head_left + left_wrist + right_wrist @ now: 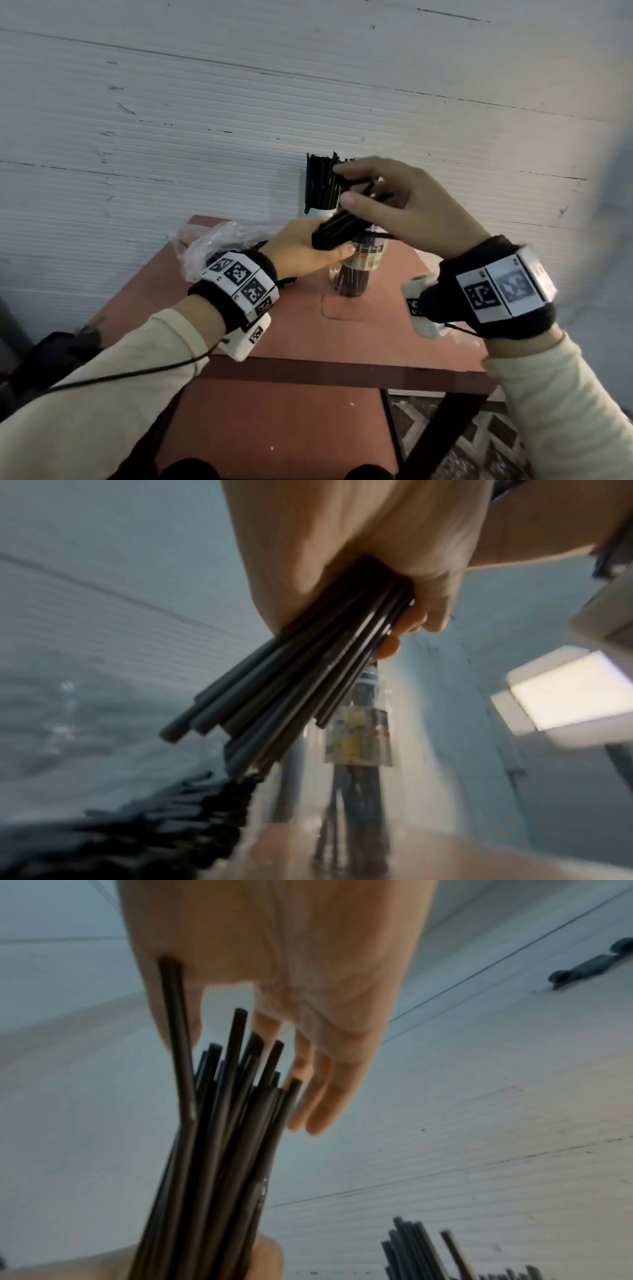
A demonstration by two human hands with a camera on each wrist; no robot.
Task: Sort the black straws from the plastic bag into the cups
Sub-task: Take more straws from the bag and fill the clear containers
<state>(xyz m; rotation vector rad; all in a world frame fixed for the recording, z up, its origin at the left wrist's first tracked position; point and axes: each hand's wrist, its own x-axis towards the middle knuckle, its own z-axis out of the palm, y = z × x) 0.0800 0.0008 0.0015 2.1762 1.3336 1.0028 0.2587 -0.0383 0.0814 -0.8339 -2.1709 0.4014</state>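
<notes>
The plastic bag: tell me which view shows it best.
The head view. There the crumpled clear plastic bag lies on the table, behind the left hand, with its outline visible. The left wrist view gives only a grey blur at left that may be it. The right wrist view does not show it.

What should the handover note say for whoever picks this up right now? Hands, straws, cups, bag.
Left hand: grips a bundle of black straws above the near cup.
Right hand: pinches one straw out of the bundle's top end.
Near cup: clear, holds some straws already.
Far cup, by the wall: packed with straws.
Plastic bag: on the table, left; a few straws seem to remain inside.
Left: place the held bundle, then empty the bag.
</notes>
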